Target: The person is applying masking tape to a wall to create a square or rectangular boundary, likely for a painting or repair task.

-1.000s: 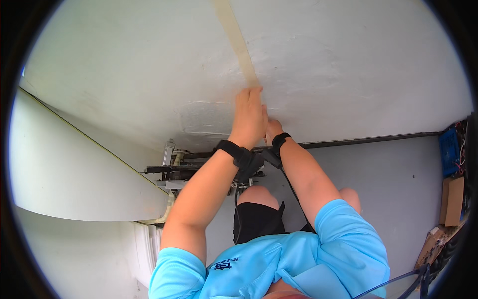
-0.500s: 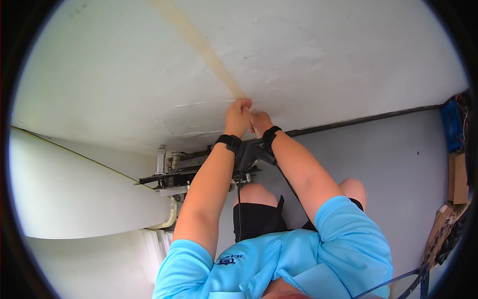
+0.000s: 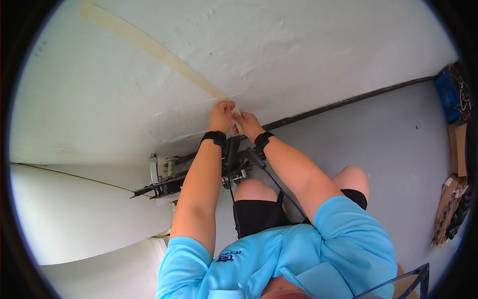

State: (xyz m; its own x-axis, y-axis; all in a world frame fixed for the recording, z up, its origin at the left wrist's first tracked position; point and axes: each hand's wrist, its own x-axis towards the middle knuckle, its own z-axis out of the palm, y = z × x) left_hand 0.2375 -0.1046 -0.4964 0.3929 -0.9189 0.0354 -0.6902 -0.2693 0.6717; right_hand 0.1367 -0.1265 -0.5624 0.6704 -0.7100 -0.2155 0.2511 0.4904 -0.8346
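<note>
A long strip of cream masking tape [image 3: 164, 56] runs slantwise down the white wall to my hands, near the wall's bottom edge. My left hand [image 3: 220, 117] is closed at the lower end of the strip, its fingers curled and pinched against the wall. Just right of it, my right hand [image 3: 247, 124] is closed too, thumb and fingers pinching a loose pale end of the tape [image 3: 237, 110] between the two hands. Both wrists wear black straps with a black cable. My fingers partly hide the tape's end.
Left of my hands stands a dark metal frame [image 3: 172, 182] with pipes, beside a large white curved surface [image 3: 89, 209]. The grey floor [image 3: 398, 149] meets the wall along a dark skirting strip [image 3: 343, 102]. At far right are a blue box [image 3: 449, 97] and cardboard [image 3: 459, 149].
My view has turned, so the tape strip slants more to the left. Both hands appear slightly further left, and my right hand's fingers have opened out somewhat from a tighter curl.
</note>
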